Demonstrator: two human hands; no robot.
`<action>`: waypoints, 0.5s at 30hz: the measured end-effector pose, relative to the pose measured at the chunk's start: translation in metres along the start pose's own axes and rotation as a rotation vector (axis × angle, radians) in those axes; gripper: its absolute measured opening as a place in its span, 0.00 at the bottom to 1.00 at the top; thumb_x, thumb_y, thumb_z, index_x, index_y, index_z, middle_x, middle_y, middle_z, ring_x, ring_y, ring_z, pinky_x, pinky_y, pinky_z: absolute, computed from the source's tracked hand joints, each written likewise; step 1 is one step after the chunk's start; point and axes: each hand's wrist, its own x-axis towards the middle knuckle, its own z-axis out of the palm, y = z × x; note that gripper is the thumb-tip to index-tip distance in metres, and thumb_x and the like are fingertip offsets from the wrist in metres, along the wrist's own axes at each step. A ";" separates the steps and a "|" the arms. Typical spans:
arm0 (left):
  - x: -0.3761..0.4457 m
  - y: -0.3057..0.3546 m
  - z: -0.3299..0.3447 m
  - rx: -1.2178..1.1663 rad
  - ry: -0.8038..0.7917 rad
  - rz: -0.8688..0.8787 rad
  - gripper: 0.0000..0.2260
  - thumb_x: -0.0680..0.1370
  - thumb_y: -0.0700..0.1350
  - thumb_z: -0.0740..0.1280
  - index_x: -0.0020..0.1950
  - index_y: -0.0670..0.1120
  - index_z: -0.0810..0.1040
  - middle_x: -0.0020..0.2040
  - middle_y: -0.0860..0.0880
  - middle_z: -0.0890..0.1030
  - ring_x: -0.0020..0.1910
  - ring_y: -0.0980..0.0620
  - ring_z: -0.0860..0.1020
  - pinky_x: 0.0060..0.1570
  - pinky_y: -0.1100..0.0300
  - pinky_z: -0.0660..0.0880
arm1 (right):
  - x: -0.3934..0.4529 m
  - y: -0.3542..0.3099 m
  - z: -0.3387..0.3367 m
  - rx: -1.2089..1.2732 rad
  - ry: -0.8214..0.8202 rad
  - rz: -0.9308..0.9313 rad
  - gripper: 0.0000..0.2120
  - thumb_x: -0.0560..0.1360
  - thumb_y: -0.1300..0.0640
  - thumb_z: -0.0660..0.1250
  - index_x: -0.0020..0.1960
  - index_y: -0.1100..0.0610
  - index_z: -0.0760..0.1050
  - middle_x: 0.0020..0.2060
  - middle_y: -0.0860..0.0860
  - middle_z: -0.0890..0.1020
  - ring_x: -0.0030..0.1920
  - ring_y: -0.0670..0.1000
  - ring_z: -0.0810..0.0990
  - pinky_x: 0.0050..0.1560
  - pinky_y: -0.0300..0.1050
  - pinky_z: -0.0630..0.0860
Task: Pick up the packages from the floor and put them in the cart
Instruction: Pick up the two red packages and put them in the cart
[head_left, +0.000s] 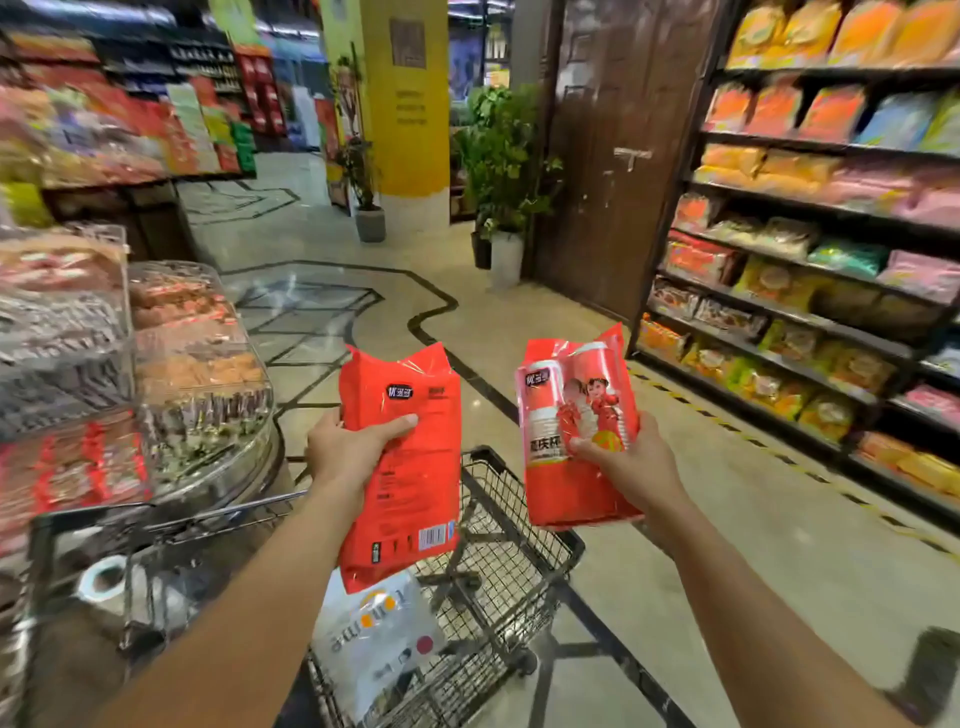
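Presently, two glossy red plastic packages are held upright above the black wire-mesh cart (524, 566). The left package (402, 467), back outward, is clasped by the left hand (345, 449); the right package (576, 431), printed front outward, is clasped by the right hand (631, 462). A white printed bag (374, 639) lies in the cart.

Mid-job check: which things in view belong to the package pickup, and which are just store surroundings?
Job items:
- red package gripped by the left hand
- red package with cup picture gripped by the right hand
- wire cart, below the hands
- white package already in the cart

Surroundings:
- snack shelves
- clear candy bins
- potted plants
- yellow pillar
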 end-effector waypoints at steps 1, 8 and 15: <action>0.002 0.003 0.003 0.012 0.021 0.001 0.30 0.49 0.53 0.88 0.48 0.49 0.85 0.42 0.50 0.88 0.43 0.46 0.87 0.49 0.44 0.84 | 0.016 0.003 0.008 -0.003 -0.023 -0.005 0.37 0.66 0.49 0.84 0.68 0.53 0.70 0.56 0.49 0.82 0.56 0.55 0.83 0.61 0.59 0.80; 0.056 -0.027 0.010 0.008 0.206 -0.066 0.34 0.46 0.53 0.85 0.50 0.48 0.85 0.43 0.49 0.88 0.43 0.45 0.87 0.50 0.42 0.84 | 0.100 0.020 0.080 -0.019 -0.287 -0.048 0.33 0.70 0.55 0.82 0.67 0.52 0.67 0.51 0.45 0.78 0.53 0.54 0.81 0.59 0.57 0.79; 0.121 -0.092 0.035 -0.007 0.316 -0.206 0.26 0.57 0.43 0.87 0.53 0.45 0.84 0.48 0.44 0.88 0.44 0.46 0.85 0.52 0.47 0.83 | 0.171 0.078 0.155 -0.084 -0.416 -0.009 0.36 0.70 0.51 0.82 0.69 0.45 0.63 0.55 0.44 0.79 0.57 0.53 0.82 0.61 0.60 0.80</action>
